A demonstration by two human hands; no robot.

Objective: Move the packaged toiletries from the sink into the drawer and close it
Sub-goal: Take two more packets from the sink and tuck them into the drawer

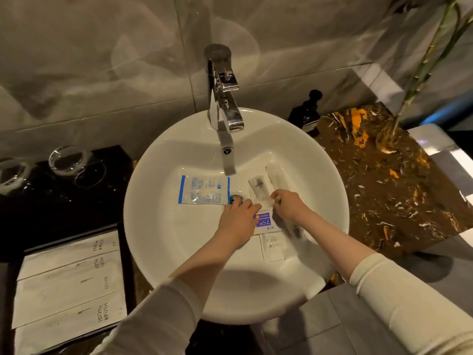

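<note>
Several packaged toiletries lie in the white round sink (163, 226). A clear packet with blue edges (204, 190) lies left of the drain. A clear sachet (259, 189) and a longer clear packet (277, 175) lie right of the drain. My right hand (288, 204) pinches the near end of the clear sachet. My left hand (239, 217) reaches in by the drain, its fingers touching the blue-edged packet's corner. Between my hands lies a white and purple wipe sachet (266, 222), with a white sachet (272, 247) below it. The drawer is not in view.
A chrome tap (225, 98) stands over the sink's far side. At the left a black tray (69, 278) holds packets marked toothbrush and comb, with glasses (67, 160) behind it. A dark bottle (307, 114) and a plant (414, 80) stand on the brown marble counter (384, 188) at the right.
</note>
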